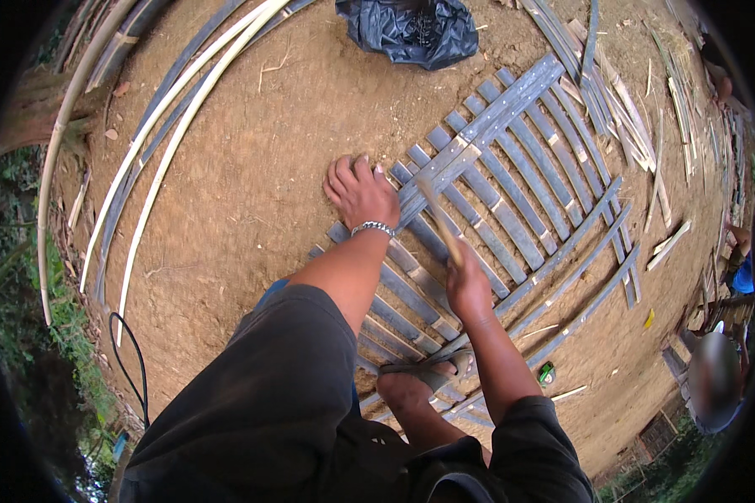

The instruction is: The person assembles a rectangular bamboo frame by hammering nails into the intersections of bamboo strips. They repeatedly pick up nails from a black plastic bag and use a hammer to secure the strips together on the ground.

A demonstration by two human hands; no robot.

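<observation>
A frame of dark bamboo slats (512, 155) lies on the dirt, with a wider double crosspiece (512, 105) running over them. My left hand (362, 194), a chain bracelet at its wrist, rests by the near end of that crosspiece, fingers bent and apart. My right hand (468, 285) grips the pale wooden handle of a tool (441, 220). The tool's far end, over the slats just right of my left hand, is blurred, so its head cannot be made out. My sandalled foot (407, 387) stands on the lower slats.
Long bamboo strips (172, 138) curve along the left. A black plastic bag (407, 38) sits at the far side. Split strips (625, 109) are strewn at upper right. A small green object (546, 374) lies near my right forearm. Another person (717, 381) is at the right edge.
</observation>
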